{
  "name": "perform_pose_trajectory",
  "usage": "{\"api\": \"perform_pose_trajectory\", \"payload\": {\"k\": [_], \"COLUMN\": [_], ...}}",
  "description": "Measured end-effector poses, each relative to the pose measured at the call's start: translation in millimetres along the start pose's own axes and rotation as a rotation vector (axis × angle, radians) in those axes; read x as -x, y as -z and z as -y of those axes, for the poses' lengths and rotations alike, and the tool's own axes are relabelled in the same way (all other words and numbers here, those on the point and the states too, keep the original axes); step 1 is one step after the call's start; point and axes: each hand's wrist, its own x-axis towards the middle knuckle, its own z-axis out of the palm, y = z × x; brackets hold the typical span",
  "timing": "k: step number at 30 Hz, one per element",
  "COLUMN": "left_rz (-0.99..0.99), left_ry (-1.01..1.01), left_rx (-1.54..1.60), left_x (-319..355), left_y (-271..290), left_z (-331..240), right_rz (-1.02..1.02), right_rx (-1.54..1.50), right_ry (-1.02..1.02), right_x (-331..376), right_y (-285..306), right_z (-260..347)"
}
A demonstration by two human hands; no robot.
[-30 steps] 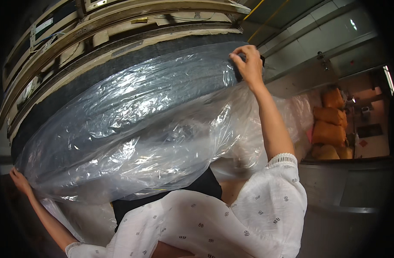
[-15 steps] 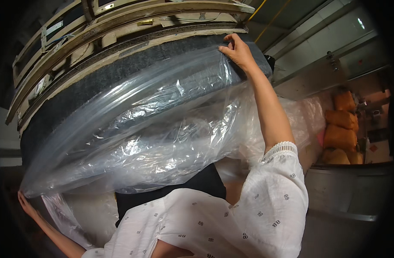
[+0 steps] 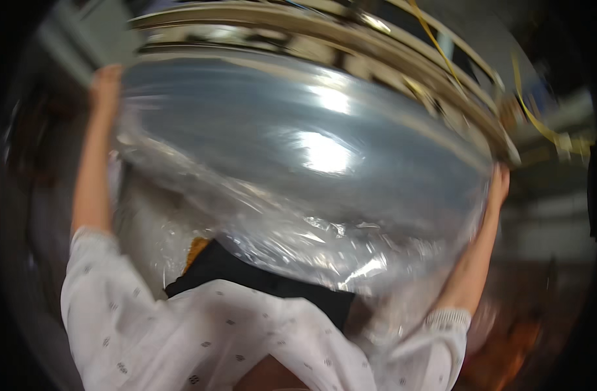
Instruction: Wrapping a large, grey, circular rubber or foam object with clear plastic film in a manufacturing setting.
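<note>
Blur smears the whole frame; the rack (image 3: 403, 49) along the top edge reads only as pale curved bars with yellow cable over it, upper right. One big dark bundle wrapped in clear plastic (image 3: 298, 163) fills the middle of the picture, its lower edge hanging in loose crumpled film above a black strip at lower centre. Two hands, one at each end. Left hand (image 3: 106, 85), upper left, arm raised straight up, palm pressed on the bundle's end, fingers too blurred to count, grip cannot be told. Right hand (image 3: 498, 186), right of centre, arm raised and bent slightly, wrapped on the bundle's right edge, grip also unclear. White patterned sleeves (image 3: 181, 332) cross the bottom, cut off by the lower edge.
</note>
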Motion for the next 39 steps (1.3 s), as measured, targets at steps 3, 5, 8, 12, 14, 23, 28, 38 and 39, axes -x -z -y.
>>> {"api": "perform_pose_trajectory", "payload": {"k": [3,5,8,12,14,23,28,38,39], "left_rz": [-0.156,-0.098,-0.105,-0.047,-0.046,-0.159,-0.164,-0.134,0.014], "left_ry": [0.338,0.413,0.373,0.426,0.447,0.536,0.700,0.722,0.601], "left_rx": [0.999,1.012,0.990,1.003,0.943,0.677,0.886,0.531,0.395], "left_x": [-8,-16,-30,-44,-51,-61,-61,-52,-49], "left_y": [-59,-48,-58,-70,-74,-82,-96,-76,-60], "left_z": [-37,-33,-17,-41,-44,-52,-21,-29,-55], "right_rz": [-0.174,-0.108,-0.067,-0.068,-0.049,-0.216,-0.186,0.009,-0.003], "right_rx": [-0.003,-0.010,0.021,0.151,0.149,0.341,0.334,0.130,0.175], "right_ry": [0.074,0.087,0.113,0.103,0.125,0.052,-0.004,-0.067,-0.065], "right_x": [9,4,-1,-9,-18,-27,-27,-23,-24], "right_y": [-29,-44,-57,-54,-53,-53,-50,-39,-39], "right_z": [-62,-55,-48,-44,-45,-48,-42,-15,-20]}}
